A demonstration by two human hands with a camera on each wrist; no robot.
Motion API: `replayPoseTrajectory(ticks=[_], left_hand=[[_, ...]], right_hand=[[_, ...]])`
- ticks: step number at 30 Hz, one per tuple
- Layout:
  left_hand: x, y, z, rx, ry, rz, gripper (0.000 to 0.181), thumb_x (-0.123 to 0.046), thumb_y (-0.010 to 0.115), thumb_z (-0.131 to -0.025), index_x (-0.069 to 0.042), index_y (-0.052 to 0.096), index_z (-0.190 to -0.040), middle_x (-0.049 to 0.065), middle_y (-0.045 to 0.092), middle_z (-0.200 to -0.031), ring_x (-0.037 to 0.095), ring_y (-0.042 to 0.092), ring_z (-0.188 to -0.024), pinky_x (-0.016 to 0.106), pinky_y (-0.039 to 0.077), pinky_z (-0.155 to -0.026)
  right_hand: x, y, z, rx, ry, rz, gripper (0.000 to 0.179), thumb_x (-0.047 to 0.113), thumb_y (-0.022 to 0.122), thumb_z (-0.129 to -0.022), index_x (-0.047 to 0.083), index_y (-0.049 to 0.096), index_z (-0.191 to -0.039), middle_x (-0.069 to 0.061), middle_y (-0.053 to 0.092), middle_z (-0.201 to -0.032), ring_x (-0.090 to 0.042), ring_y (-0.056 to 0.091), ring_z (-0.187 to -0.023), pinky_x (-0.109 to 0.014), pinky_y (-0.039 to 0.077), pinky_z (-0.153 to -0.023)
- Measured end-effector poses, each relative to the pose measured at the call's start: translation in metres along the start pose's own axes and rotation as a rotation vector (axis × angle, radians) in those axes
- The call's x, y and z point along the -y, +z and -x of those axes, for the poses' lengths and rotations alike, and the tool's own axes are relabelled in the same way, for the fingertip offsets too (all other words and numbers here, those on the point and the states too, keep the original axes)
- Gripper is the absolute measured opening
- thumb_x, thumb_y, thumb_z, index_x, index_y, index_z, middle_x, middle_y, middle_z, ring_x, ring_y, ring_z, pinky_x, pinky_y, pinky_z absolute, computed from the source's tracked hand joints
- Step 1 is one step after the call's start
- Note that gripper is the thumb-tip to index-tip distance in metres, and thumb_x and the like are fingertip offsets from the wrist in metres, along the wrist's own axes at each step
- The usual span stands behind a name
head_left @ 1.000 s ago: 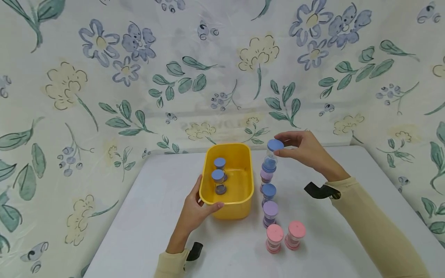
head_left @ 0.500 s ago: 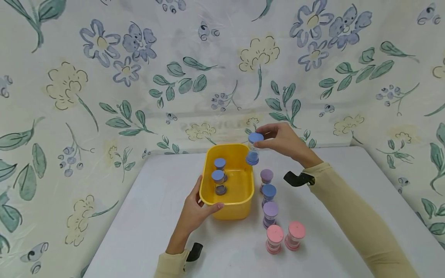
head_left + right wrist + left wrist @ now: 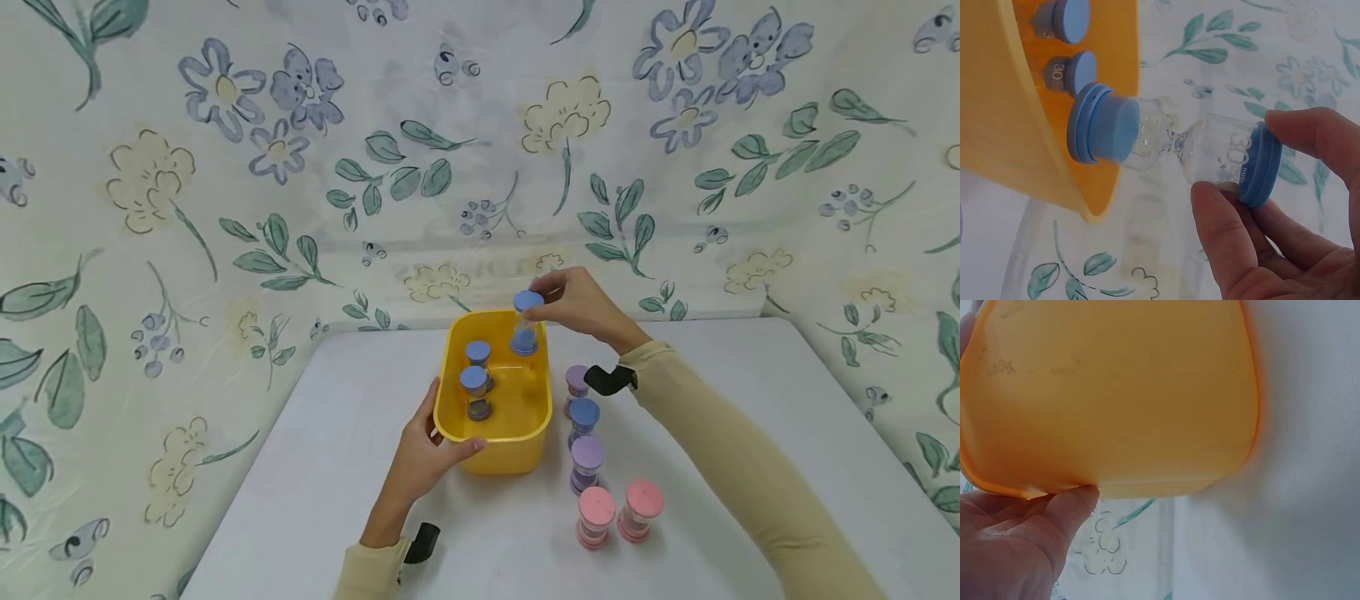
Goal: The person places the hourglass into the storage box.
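Observation:
In the head view my right hand pinches a blue-capped sand timer by its upper end, over the far right part of a yellow plastic tub. Blue sand fills the timer's lower bulb in the right wrist view, where the fingers and thumb hold the cap end marked 30. My left hand grips the tub at its near left corner, thumb along the rim. Inside the tub, two blue-capped timers stand at the left, a nearer one and a farther one.
Right of the tub, a row of standing timers runs toward me: purple, blue, purple and pink, with another pink timer beside the last. A white table lies under everything, with a floral sheet behind.
My right hand has carried the blue-capped timer left, from above the far end of the row to over the tub. The left hand keeps its grip on the tub.

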State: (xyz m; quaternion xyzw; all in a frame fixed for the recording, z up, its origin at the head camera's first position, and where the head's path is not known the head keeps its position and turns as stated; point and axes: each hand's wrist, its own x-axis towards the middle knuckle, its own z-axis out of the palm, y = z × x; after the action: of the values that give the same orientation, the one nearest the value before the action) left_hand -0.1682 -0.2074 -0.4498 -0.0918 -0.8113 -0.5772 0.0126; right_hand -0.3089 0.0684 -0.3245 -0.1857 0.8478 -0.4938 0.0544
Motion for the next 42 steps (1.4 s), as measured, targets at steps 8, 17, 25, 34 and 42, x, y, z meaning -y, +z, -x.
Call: replayPoseTrajectory(ticks=[8,17,25,34,42], left_hand=[[0.000,0.001,0.000,-0.003,-0.011,-0.013,0.111,-0.030,0.086,-0.086,-0.017,0.012,-0.168,0.005,0.024,-0.174,0.036,0.041,-0.152,0.048,0.044,-0.118],[0.001,0.001,0.001,-0.001,-0.009,-0.005,0.110,-0.030,0.085,-0.086,-0.018,0.012,-0.168,0.005,0.024,-0.174,0.036,0.041,-0.152,0.049,0.044,-0.119],[0.000,0.000,0.001,0.004,-0.006,0.005,0.111,-0.031,0.086,-0.086,-0.017,0.012,-0.168,0.006,0.024,-0.173,0.037,0.041,-0.152,0.050,0.044,-0.118],[-0.002,0.001,0.002,0.006,-0.012,0.007,0.112,-0.033,0.086,-0.086,-0.017,0.012,-0.168,0.006,0.024,-0.173,0.038,0.041,-0.152,0.052,0.043,-0.118],[-0.003,0.000,0.002,0.001,-0.023,-0.003,0.112,-0.034,0.086,-0.085,-0.016,0.012,-0.168,0.006,0.024,-0.173,0.036,0.041,-0.152,0.050,0.043,-0.119]], right_hand=[[-0.004,0.021,-0.013,0.040,0.019,0.070,0.054,0.019,0.081,-0.086,0.001,0.066,-0.135,-0.017,0.069,-0.128,-0.032,0.069,-0.111,-0.043,0.062,-0.100],[-0.010,0.039,-0.023,0.100,0.044,0.166,0.050,0.020,0.081,-0.085,-0.002,0.069,-0.128,-0.017,0.073,-0.122,-0.028,0.068,-0.106,-0.038,0.062,-0.096],[-0.013,0.048,-0.032,0.150,0.032,0.237,0.045,0.017,0.083,-0.084,-0.005,0.072,-0.121,-0.018,0.076,-0.114,-0.028,0.071,-0.101,-0.038,0.063,-0.096],[-0.015,0.059,-0.033,0.191,-0.006,0.347,0.037,0.018,0.083,-0.084,-0.004,0.076,-0.113,-0.014,0.078,-0.101,-0.021,0.069,-0.086,-0.032,0.064,-0.085],[-0.019,0.067,-0.033,0.215,-0.016,0.369,0.043,0.013,0.082,-0.084,-0.006,0.072,-0.122,-0.017,0.077,-0.112,-0.024,0.070,-0.095,-0.036,0.063,-0.094]])
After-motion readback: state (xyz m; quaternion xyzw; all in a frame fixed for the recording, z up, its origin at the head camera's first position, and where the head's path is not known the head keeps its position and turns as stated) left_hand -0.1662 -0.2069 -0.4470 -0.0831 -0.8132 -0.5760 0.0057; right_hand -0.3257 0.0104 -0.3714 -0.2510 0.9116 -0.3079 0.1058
